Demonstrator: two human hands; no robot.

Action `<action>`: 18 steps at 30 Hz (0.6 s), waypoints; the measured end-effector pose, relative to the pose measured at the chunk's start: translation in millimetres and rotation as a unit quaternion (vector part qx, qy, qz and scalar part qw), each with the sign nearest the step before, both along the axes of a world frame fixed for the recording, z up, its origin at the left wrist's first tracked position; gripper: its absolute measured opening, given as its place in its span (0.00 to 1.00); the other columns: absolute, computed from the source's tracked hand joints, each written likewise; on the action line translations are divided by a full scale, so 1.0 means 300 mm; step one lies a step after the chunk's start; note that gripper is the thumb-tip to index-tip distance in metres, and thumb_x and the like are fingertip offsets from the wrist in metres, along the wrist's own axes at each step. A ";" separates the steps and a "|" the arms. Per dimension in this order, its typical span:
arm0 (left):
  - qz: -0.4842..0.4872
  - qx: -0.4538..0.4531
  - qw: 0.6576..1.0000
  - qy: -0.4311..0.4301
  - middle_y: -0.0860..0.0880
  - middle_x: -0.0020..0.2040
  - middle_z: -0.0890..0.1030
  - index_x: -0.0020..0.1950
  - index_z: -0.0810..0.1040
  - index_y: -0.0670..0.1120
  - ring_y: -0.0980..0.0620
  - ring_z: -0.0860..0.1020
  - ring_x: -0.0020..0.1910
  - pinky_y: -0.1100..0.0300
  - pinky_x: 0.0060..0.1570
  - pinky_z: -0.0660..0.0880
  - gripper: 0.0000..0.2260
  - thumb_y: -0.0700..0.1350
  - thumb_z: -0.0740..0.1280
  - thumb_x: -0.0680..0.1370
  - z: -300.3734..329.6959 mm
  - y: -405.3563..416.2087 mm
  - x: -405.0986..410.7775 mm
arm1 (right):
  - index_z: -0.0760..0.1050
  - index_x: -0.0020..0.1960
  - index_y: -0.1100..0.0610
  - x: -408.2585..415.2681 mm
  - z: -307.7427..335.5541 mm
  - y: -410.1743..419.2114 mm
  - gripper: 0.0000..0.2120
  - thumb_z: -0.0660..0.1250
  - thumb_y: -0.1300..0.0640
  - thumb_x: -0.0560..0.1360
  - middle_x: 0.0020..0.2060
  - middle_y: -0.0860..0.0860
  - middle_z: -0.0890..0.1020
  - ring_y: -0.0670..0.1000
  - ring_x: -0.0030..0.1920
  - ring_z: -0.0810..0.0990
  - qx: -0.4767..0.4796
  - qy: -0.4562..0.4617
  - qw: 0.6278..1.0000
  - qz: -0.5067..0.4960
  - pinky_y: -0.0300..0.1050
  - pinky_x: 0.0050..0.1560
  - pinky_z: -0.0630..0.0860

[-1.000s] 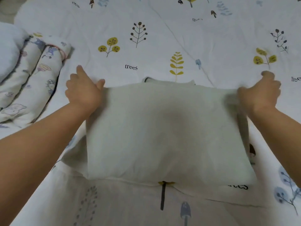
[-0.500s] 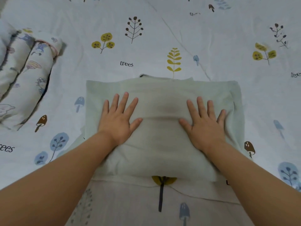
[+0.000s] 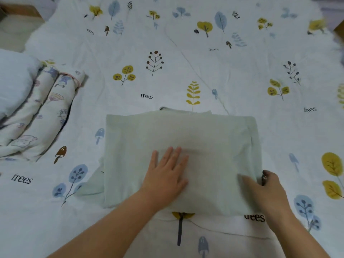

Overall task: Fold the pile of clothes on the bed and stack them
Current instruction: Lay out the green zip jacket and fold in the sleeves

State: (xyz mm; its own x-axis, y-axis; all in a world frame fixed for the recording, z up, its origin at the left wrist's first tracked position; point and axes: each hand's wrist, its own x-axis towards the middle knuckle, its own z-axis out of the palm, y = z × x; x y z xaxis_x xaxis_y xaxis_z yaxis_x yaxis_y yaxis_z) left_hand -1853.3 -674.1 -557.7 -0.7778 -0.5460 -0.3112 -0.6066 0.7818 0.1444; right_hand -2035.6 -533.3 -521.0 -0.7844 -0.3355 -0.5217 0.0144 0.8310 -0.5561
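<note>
On the bed (image 3: 242,75), the word "trees" is being shown in dark lettering several times across a white printed sheet (image 3: 186,43), among yellow leaves, blue trees and brown mushrooms; one "trees" (image 3: 254,218) is being partly covered by the near right corner of the pale green garment (image 3: 204,138). That garment is being kept folded into a rough rectangle at the middle of the bed, with a loose flap sticking out at its lower left. It is being pressed flat by the left hand (image 3: 167,174), whose fingers (image 3: 172,155) are being held straight and together on the cloth, gripping nothing. The right hand (image 3: 266,187) is being held at the garment's right edge, blurred; whether its fingers are gripping the cloth cannot be told. Well apart at the left, a folded quilt (image 3: 41,112) with pastel cartoon prints is lying beside a white pillow (image 3: 13,82). No brand label can be read.
</note>
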 end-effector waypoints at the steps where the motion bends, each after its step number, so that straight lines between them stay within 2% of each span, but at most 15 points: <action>1: -0.011 0.003 1.000 -0.012 0.46 0.77 0.52 0.76 0.54 0.49 0.44 0.54 0.76 0.42 0.70 0.46 0.37 0.61 0.36 0.69 -0.010 0.004 -0.001 | 0.70 0.60 0.62 -0.011 -0.001 0.003 0.22 0.69 0.51 0.71 0.51 0.57 0.79 0.56 0.44 0.76 0.005 -0.004 1.000 -0.001 0.45 0.38 0.69; 2: -0.006 0.019 0.999 -0.028 0.48 0.78 0.43 0.77 0.46 0.51 0.47 0.45 0.77 0.44 0.70 0.38 0.40 0.61 0.31 0.66 -0.019 0.007 0.003 | 0.72 0.56 0.63 -0.024 -0.003 0.004 0.20 0.70 0.52 0.70 0.48 0.58 0.80 0.55 0.42 0.76 0.015 -0.008 1.000 -0.001 0.44 0.36 0.68; 3: 0.001 0.036 0.998 -0.042 0.49 0.77 0.39 0.77 0.41 0.52 0.48 0.40 0.76 0.45 0.70 0.35 0.41 0.61 0.27 0.64 -0.022 0.010 0.006 | 0.74 0.52 0.63 -0.038 -0.004 0.003 0.17 0.70 0.53 0.70 0.46 0.58 0.80 0.55 0.41 0.76 0.027 -0.013 1.000 0.001 0.46 0.36 0.69; 5: -0.001 0.036 0.998 -0.046 0.49 0.77 0.38 0.76 0.39 0.53 0.49 0.38 0.76 0.46 0.71 0.35 0.41 0.62 0.26 0.63 -0.029 0.012 0.005 | 0.75 0.45 0.61 -0.055 0.007 -0.004 0.10 0.71 0.55 0.70 0.43 0.58 0.80 0.57 0.42 0.77 0.040 -0.047 0.998 0.001 0.49 0.43 0.73; 7: -0.002 0.035 0.998 -0.046 0.49 0.77 0.38 0.76 0.39 0.53 0.49 0.39 0.76 0.46 0.71 0.37 0.39 0.62 0.28 0.66 -0.038 0.016 0.005 | 0.75 0.44 0.61 -0.068 0.023 -0.005 0.09 0.72 0.58 0.70 0.44 0.60 0.81 0.59 0.44 0.79 0.027 -0.111 0.993 -0.016 0.50 0.44 0.76; 10: 0.013 0.064 0.996 -0.057 0.49 0.77 0.39 0.77 0.41 0.52 0.48 0.40 0.76 0.45 0.72 0.39 0.31 0.62 0.38 0.76 -0.028 0.012 0.000 | 0.75 0.54 0.67 -0.084 0.059 -0.010 0.13 0.70 0.64 0.71 0.46 0.62 0.82 0.59 0.44 0.82 -0.016 -0.241 0.969 -0.059 0.47 0.36 0.80; 11: 0.021 0.086 0.995 -0.050 0.49 0.78 0.40 0.77 0.42 0.52 0.49 0.40 0.76 0.45 0.72 0.40 0.28 0.60 0.44 0.79 -0.017 0.008 -0.003 | 0.74 0.55 0.67 -0.080 0.081 -0.017 0.13 0.69 0.65 0.71 0.47 0.62 0.83 0.59 0.44 0.82 -0.029 -0.267 0.961 -0.063 0.47 0.35 0.80; 13: 0.068 0.161 0.984 0.021 0.50 0.78 0.46 0.77 0.50 0.52 0.50 0.45 0.76 0.50 0.73 0.42 0.27 0.54 0.55 0.80 0.016 -0.006 -0.009 | 0.74 0.56 0.64 -0.060 0.132 -0.043 0.14 0.68 0.66 0.71 0.47 0.61 0.83 0.60 0.45 0.82 -0.054 -0.261 0.963 -0.040 0.50 0.42 0.80; 14: 0.117 0.211 0.967 0.088 0.50 0.77 0.52 0.76 0.56 0.51 0.52 0.50 0.76 0.55 0.73 0.46 0.26 0.51 0.59 0.80 0.036 -0.017 -0.013 | 0.74 0.56 0.63 -0.042 0.161 -0.063 0.13 0.67 0.67 0.71 0.47 0.60 0.83 0.59 0.45 0.82 -0.070 -0.230 0.970 -0.015 0.50 0.43 0.78; 15: 0.180 0.269 0.931 0.167 0.49 0.76 0.59 0.74 0.61 0.50 0.52 0.56 0.75 0.59 0.72 0.50 0.23 0.48 0.61 0.79 0.067 -0.030 -0.018 | 0.75 0.53 0.60 -0.011 0.196 -0.088 0.12 0.67 0.69 0.71 0.45 0.58 0.83 0.58 0.43 0.81 -0.086 -0.190 0.978 0.014 0.49 0.42 0.77; 17: 0.290 0.381 0.825 0.299 0.50 0.69 0.71 0.68 0.70 0.51 0.52 0.67 0.69 0.60 0.67 0.62 0.17 0.47 0.62 0.79 0.136 -0.064 -0.022 | 0.75 0.49 0.56 0.074 0.263 -0.148 0.12 0.66 0.68 0.69 0.42 0.55 0.82 0.57 0.39 0.80 -0.104 -0.097 0.987 0.073 0.48 0.39 0.75; 18: 0.325 0.433 0.772 0.333 0.51 0.65 0.73 0.66 0.72 0.53 0.53 0.71 0.65 0.58 0.63 0.66 0.14 0.49 0.60 0.80 0.171 -0.084 -0.019 | 0.74 0.49 0.54 0.124 0.291 -0.182 0.12 0.67 0.65 0.67 0.42 0.53 0.81 0.56 0.41 0.80 -0.104 -0.052 0.988 0.104 0.49 0.40 0.75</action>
